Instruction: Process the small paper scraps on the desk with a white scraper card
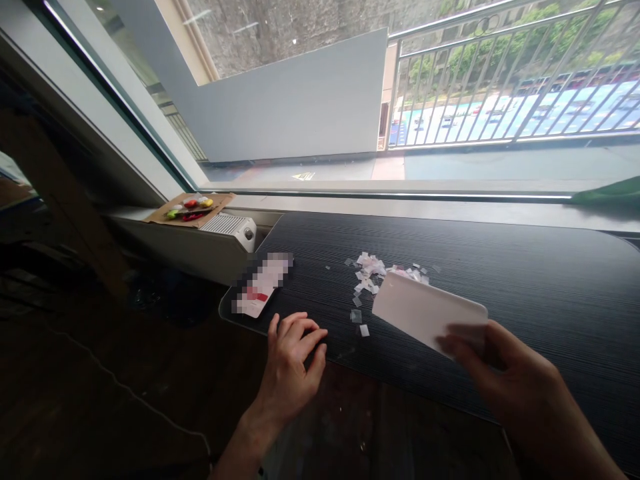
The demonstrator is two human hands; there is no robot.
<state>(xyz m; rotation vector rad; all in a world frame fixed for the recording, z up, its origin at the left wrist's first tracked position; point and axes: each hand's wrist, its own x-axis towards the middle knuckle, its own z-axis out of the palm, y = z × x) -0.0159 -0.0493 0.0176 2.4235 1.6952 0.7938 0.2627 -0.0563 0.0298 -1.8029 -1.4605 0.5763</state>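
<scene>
My right hand (493, 363) pinches the near right end of a pale, rounded-corner card (425, 307), thumb on top. The card is held tilted over the black table, and its far left part covers some of a heap of small white and clear scraps (371, 265). A few scraps lie apart from the heap, among them a white square (365, 331). My left hand (297, 350) hovers by the table's front edge, fingers loosely bent and apart, with nothing seen in it. Beyond it lies a second pale card with red print (257, 303), partly blurred out.
The black wood-grain table (525, 267) stands against a window sill. On the left, a cardboard sheet (156, 217) bears several colourful items beside a white slatted unit (230, 227). A thin cable (127, 388) runs across the dark floor. Green cloth-like material (613, 193) lies at the right sill.
</scene>
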